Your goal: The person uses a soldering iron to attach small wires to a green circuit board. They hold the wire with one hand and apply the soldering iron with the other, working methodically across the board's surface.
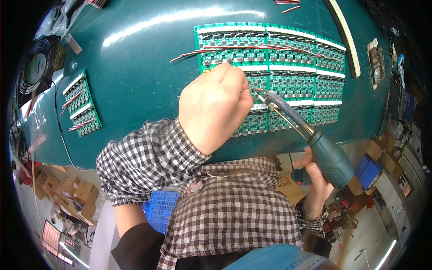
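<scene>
My right hand (317,179) is wrapped round the dark green handle of a soldering gun (332,158). A thin tube runs along its metal barrel, and its tip points left, close over the circuit boards (290,86). My left hand (215,107) is closed in a fist above the left half of these boards, knuckles up, just left of the tip. Its fingertips are hidden, so whatever they pinch does not show. Red, white and black wires (234,47) lie across the upper rows of the green boards, which carry white strips and small grey components.
A smaller board panel (82,104) with wires lies at the left of the green table mat (144,67), near a black fan (38,65). A pale curved strip (345,38) and a worn metal holder (375,63) are at the right. Loose wires (288,5) lie at the far edge.
</scene>
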`<state>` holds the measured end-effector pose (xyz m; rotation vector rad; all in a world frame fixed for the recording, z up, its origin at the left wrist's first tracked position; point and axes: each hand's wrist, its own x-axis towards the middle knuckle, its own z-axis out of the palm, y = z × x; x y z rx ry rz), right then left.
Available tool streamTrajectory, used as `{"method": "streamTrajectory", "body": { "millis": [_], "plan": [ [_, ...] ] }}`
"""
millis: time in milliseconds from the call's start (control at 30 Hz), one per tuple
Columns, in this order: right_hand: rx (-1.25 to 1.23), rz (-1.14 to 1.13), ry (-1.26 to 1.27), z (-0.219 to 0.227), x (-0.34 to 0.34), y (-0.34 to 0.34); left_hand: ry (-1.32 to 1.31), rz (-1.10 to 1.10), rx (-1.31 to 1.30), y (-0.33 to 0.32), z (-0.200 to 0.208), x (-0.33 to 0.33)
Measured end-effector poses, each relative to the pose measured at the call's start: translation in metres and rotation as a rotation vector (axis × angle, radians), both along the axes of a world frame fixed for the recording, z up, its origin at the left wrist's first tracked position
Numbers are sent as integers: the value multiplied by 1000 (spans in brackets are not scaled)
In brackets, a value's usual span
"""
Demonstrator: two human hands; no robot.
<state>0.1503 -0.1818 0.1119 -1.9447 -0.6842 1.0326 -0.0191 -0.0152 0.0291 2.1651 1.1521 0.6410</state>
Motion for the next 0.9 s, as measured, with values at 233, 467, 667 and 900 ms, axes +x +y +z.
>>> {"method": "streamTrajectory", "body": {
  "millis": [233, 467, 667, 900],
  "plan": [
    [3, 37, 12, 1, 1, 2, -3, 24, 19, -2, -2, 2],
    [-7, 60, 27, -1, 5, 0, -3, 32, 37, -3, -3, 3],
    [16, 61, 27, -3, 4, 0, 11, 36, 23, -3, -3, 2],
    [17, 77, 24, -4, 5, -1, 9, 39, 30, -3, -3, 2]
  ]
}}
